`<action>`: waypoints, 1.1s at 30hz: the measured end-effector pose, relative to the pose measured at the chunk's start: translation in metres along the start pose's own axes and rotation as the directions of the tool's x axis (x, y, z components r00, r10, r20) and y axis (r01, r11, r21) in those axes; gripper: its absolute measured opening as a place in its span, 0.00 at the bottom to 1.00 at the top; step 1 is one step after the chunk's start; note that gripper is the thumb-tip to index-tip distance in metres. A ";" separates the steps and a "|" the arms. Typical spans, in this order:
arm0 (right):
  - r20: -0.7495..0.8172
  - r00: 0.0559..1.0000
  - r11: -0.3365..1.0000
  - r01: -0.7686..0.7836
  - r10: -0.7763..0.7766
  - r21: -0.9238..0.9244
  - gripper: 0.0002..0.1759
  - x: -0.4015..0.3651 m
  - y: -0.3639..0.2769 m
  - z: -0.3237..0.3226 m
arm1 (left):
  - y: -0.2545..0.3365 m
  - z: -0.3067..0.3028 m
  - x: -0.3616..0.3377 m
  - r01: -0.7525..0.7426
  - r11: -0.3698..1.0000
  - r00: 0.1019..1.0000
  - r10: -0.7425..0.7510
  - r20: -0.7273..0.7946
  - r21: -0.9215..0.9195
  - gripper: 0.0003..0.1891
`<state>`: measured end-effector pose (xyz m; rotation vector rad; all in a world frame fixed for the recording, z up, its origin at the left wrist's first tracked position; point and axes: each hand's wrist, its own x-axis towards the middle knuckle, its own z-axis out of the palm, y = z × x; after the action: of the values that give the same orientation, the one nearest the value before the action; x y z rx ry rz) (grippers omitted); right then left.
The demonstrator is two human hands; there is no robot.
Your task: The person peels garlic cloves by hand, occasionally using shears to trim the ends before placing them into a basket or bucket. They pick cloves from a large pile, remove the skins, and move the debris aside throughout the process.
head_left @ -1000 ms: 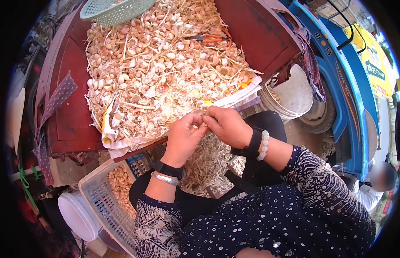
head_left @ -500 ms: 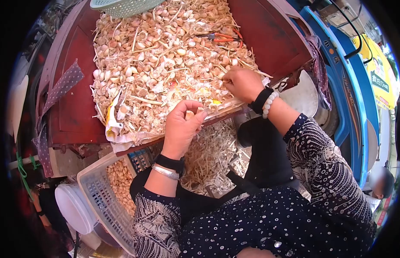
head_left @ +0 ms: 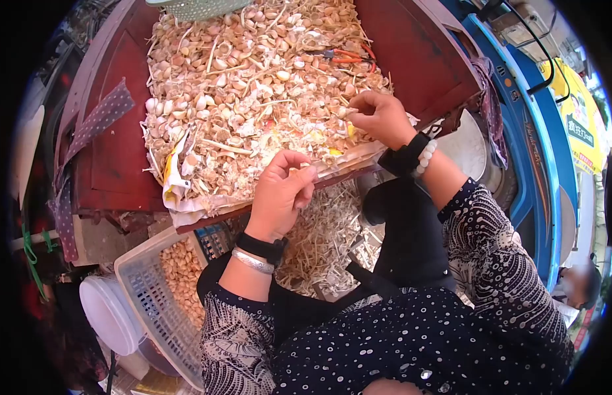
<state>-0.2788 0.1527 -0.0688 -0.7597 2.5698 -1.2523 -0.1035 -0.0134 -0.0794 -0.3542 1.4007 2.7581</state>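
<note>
I see the left hand (head_left: 274,196) in front of the near edge of the garlic pile (head_left: 233,85), with its thumb and first finger close together. They seem to pinch a small pale bit (head_left: 304,166), but it is too tiny for me to name. The right hand (head_left: 386,123) is over the near right part of the pile. Its thumb and first finger have a little gap between them, and I can't tell if the tips hold a clove. I see a dark band on each wrist, with a silver bangle (head_left: 253,261) behind the left fingers and white beads (head_left: 426,157) behind the right ones. Lower than both sets of fingers, between the knees, lies a heap of dry stalks (head_left: 326,230). Down to the left of the left fingers I see a pale crate (head_left: 136,266) with smooth cloves (head_left: 179,270) in it, and beside it a white bucket (head_left: 105,316). The pile spreads out past the fingers, between red boards (head_left: 118,168). Cutters (head_left: 349,58) with orange handles lie on it, beyond the right fingers. At its far end, I see part of a green basket (head_left: 201,8). Well off to the right of the right fingers are a blue truck (head_left: 549,191) and a yellow sign (head_left: 586,125).
</note>
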 end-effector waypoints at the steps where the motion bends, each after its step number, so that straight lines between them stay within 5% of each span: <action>1: 0.161 0.986 0.948 -0.081 0.032 0.308 0.09 -0.012 -0.010 0.000 | -0.003 -0.001 0.002 0.106 0.971 0.994 -0.099 0.040 -0.215 0.05; 3: 0.325 0.945 0.815 -0.154 -0.044 0.558 0.10 -0.030 -0.033 0.001 | -0.010 -0.004 0.005 0.137 0.963 0.988 -0.116 0.100 -0.233 0.05; 7: 0.363 0.929 0.709 -0.211 -0.068 0.673 0.10 -0.046 -0.046 0.012 | -0.005 0.008 0.005 0.184 0.925 0.982 -0.163 0.092 -0.332 0.07; 10: 0.207 0.945 0.841 0.109 -0.253 0.531 0.09 -0.048 -0.042 0.014 | -0.004 0.007 0.006 0.158 0.949 0.987 -0.155 0.031 -0.272 0.09; 13: 0.244 0.892 0.885 0.276 -0.381 0.374 0.09 -0.049 -0.046 0.011 | -0.007 0.004 0.007 0.156 0.951 0.988 -0.149 0.047 -0.268 0.08; 17: 0.224 0.902 0.878 0.259 -0.368 0.402 0.08 -0.054 -0.046 0.013 | -0.004 0.007 0.007 0.103 0.955 0.995 -0.096 0.040 -0.279 0.09; 19: 0.246 0.957 0.756 -0.047 -0.154 0.653 0.09 -0.060 -0.044 0.016 | -0.003 0.010 0.006 0.079 0.958 0.997 -0.073 0.032 -0.276 0.10; 22: 0.297 0.954 0.733 -0.183 -0.028 0.655 0.11 -0.064 -0.035 0.012 | -0.002 0.012 0.004 0.032 0.976 0.999 -0.031 0.007 -0.214 0.12; 26: 0.238 0.971 0.764 -0.167 0.018 0.624 0.12 -0.068 -0.047 0.005 | -0.002 0.013 0.003 0.059 0.992 0.998 -0.055 0.036 -0.111 0.14; 28: 0.234 0.915 0.895 0.224 -0.329 0.386 0.13 -0.063 -0.050 0.004 | -0.001 0.014 0.002 0.094 0.992 0.995 -0.090 0.041 -0.084 0.14; 31: 0.323 0.795 0.852 0.428 -0.514 0.302 0.17 -0.055 -0.051 0.000 | 0.000 0.012 0.000 0.173 0.974 0.975 -0.149 0.164 -0.143 0.14; 33: 0.335 0.801 0.855 0.381 -0.495 0.351 0.14 -0.055 -0.053 -0.005 | -0.002 0.011 -0.001 0.230 0.961 0.964 -0.203 0.175 -0.152 0.12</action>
<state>-0.2140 0.1575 -0.0273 -1.4468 1.8876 -1.3360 -0.1040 -0.0035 -0.0746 -0.2685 1.0259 2.6642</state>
